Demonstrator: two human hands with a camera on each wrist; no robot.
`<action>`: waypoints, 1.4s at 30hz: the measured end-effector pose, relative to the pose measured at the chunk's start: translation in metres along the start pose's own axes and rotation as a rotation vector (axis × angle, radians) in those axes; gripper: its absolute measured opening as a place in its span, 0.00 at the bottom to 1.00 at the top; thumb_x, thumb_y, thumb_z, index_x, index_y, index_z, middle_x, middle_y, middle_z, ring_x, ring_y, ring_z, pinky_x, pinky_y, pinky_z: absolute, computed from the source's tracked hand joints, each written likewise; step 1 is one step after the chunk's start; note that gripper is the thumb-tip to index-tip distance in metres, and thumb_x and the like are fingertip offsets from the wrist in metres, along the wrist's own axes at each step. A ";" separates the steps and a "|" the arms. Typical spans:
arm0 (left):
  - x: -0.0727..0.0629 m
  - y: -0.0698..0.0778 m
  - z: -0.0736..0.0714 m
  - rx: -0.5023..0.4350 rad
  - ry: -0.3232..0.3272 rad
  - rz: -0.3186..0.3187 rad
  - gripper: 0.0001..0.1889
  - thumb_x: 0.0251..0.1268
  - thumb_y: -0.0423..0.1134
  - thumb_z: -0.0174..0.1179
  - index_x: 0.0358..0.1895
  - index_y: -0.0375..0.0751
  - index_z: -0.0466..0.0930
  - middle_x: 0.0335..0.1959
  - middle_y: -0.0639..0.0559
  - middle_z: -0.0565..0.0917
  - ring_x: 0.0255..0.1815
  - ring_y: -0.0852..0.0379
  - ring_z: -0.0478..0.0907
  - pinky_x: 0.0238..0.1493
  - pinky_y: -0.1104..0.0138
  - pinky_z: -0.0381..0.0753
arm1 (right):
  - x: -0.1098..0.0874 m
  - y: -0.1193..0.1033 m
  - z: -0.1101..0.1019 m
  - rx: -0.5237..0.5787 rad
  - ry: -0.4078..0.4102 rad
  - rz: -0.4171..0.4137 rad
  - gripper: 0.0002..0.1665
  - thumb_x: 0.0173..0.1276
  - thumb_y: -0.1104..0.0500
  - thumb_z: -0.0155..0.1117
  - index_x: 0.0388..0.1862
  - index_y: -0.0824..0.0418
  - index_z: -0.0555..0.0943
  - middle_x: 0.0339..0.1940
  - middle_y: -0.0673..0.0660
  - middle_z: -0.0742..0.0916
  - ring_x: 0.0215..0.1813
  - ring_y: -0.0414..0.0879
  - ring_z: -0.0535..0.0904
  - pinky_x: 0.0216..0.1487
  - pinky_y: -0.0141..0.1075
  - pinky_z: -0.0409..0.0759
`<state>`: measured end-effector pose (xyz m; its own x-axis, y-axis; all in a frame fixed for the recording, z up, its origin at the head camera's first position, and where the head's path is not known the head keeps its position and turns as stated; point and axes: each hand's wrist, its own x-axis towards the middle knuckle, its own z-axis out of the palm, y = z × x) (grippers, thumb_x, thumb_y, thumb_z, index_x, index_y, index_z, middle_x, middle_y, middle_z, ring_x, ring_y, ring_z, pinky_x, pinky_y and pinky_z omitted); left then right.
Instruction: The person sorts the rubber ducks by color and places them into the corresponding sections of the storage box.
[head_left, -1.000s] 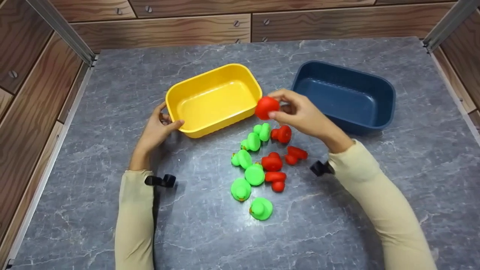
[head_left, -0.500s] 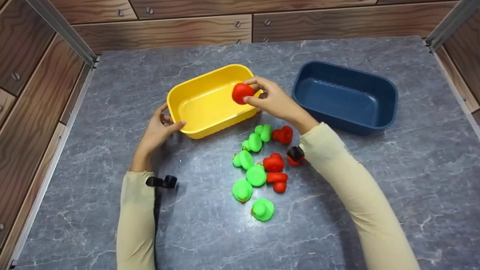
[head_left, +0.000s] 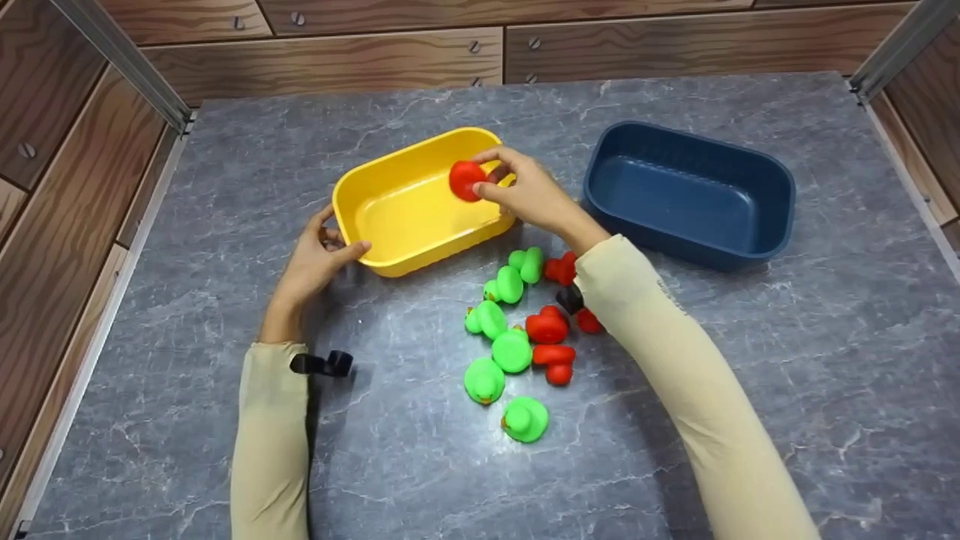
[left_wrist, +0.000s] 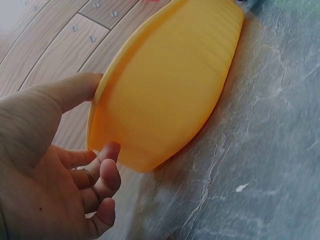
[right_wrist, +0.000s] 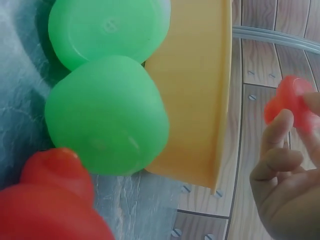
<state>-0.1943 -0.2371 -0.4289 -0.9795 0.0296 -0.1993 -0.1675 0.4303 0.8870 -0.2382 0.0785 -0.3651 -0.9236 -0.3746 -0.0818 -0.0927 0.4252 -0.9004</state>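
Observation:
My right hand (head_left: 521, 187) pinches a red rubber duck (head_left: 466, 181) between thumb and fingers, above the right part of the yellow bin (head_left: 420, 259). In the right wrist view the same duck (right_wrist: 290, 102) shows higher than the bin's rim. My left hand (head_left: 315, 251) grips the bin's left end, thumb over the rim and fingers along the outer wall. In front of the bin lie several green rubber ducks (head_left: 511, 351), some tipped over. Several red rubber ducks (head_left: 547, 325) lie right beside them, partly hidden by my right sleeve.
A dark blue bin (head_left: 690, 195) stands to the right of the yellow one, with my right forearm in front of it. Wood-patterned walls (head_left: 322, 64) border the grey marbled table (head_left: 405, 450) at the back and sides.
My right hand has carried the red duck leftward from beside the yellow bin's right end to over its inside. My left hand stays on the bin.

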 end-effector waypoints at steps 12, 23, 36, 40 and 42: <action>0.000 0.005 -0.001 -0.028 -0.001 0.005 0.46 0.59 0.39 0.66 0.76 0.38 0.46 0.41 0.49 0.73 0.31 0.65 0.71 0.31 0.76 0.72 | -0.028 -0.006 -0.019 0.010 -0.039 -0.057 0.28 0.68 0.56 0.61 0.66 0.57 0.70 0.44 0.58 0.78 0.30 0.44 0.77 0.30 0.29 0.79; 0.000 0.008 0.000 -0.016 0.002 0.007 0.47 0.59 0.41 0.67 0.76 0.38 0.46 0.40 0.49 0.72 0.33 0.63 0.71 0.33 0.77 0.71 | -0.073 -0.006 -0.042 -0.112 -0.110 -0.110 0.31 0.67 0.52 0.64 0.67 0.53 0.69 0.48 0.57 0.82 0.20 0.43 0.70 0.25 0.30 0.72; -0.003 0.011 0.004 -0.024 -0.016 -0.022 0.47 0.60 0.41 0.66 0.76 0.38 0.45 0.40 0.50 0.72 0.33 0.64 0.70 0.32 0.76 0.71 | -0.121 0.017 -0.059 -0.428 -0.216 -0.131 0.34 0.61 0.49 0.70 0.66 0.50 0.72 0.52 0.57 0.83 0.25 0.46 0.73 0.27 0.32 0.73; -0.004 0.006 0.002 -0.009 0.001 -0.003 0.47 0.59 0.44 0.67 0.76 0.39 0.47 0.41 0.50 0.73 0.32 0.64 0.71 0.33 0.76 0.71 | -0.131 0.030 -0.061 -0.494 -0.276 -0.118 0.36 0.59 0.47 0.72 0.67 0.49 0.72 0.54 0.56 0.80 0.27 0.43 0.73 0.28 0.32 0.74; -0.006 0.003 -0.001 0.004 0.017 -0.006 0.47 0.59 0.44 0.67 0.76 0.38 0.47 0.41 0.50 0.73 0.33 0.64 0.71 0.33 0.76 0.71 | -0.134 0.036 -0.060 -0.504 -0.307 -0.122 0.37 0.59 0.46 0.72 0.67 0.49 0.72 0.54 0.56 0.78 0.28 0.42 0.73 0.29 0.32 0.74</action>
<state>-0.1888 -0.2363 -0.4244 -0.9803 0.0119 -0.1972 -0.1726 0.4340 0.8842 -0.1402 0.1933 -0.3604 -0.7522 -0.6344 -0.1782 -0.4257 0.6743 -0.6034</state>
